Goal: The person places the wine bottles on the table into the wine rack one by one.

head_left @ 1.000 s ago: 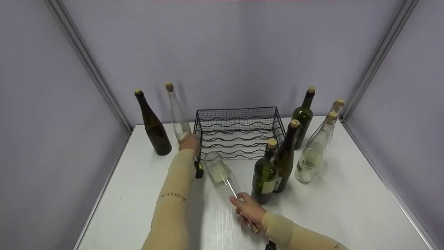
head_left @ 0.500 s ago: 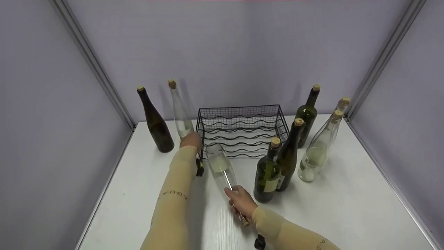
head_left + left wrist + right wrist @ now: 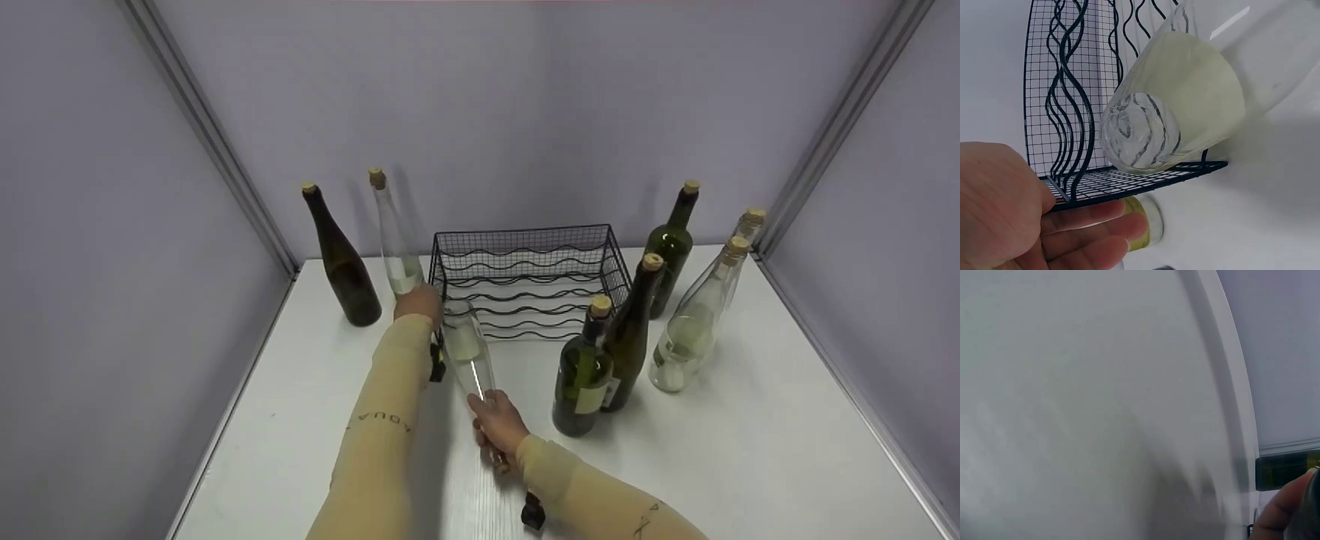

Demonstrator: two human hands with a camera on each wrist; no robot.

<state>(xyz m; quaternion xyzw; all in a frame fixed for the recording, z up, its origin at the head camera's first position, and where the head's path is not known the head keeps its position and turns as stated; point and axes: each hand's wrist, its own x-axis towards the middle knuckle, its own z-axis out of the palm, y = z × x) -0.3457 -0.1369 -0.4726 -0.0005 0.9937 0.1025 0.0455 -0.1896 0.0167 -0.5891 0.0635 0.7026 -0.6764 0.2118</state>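
Note:
My right hand (image 3: 501,426) grips a clear, cork-stopped glass bottle (image 3: 466,349) with a pale label by its neck. The bottle slants away, its base over the front left corner of a black wire wine rack (image 3: 523,231). My left hand (image 3: 420,302) holds the rack's left side; in the left wrist view its fingers (image 3: 1092,230) lie along the outside of the mesh wall, the thumb hidden. That view also shows the bottle's base (image 3: 1140,132) close to the rack wall. In the right wrist view only part of my right hand (image 3: 1280,512) shows.
Left of the rack stand a brown bottle (image 3: 349,285) and a clear bottle (image 3: 397,244). To the right are two green bottles (image 3: 581,382) (image 3: 670,247), a brown bottle (image 3: 628,341) and clear bottles (image 3: 686,330). Walls enclose the white table (image 3: 300,450).
My right hand has moved left and forward with the clear bottle, bringing its base from in front of the rack to the rack's front left corner. My left hand stays at the rack's side.

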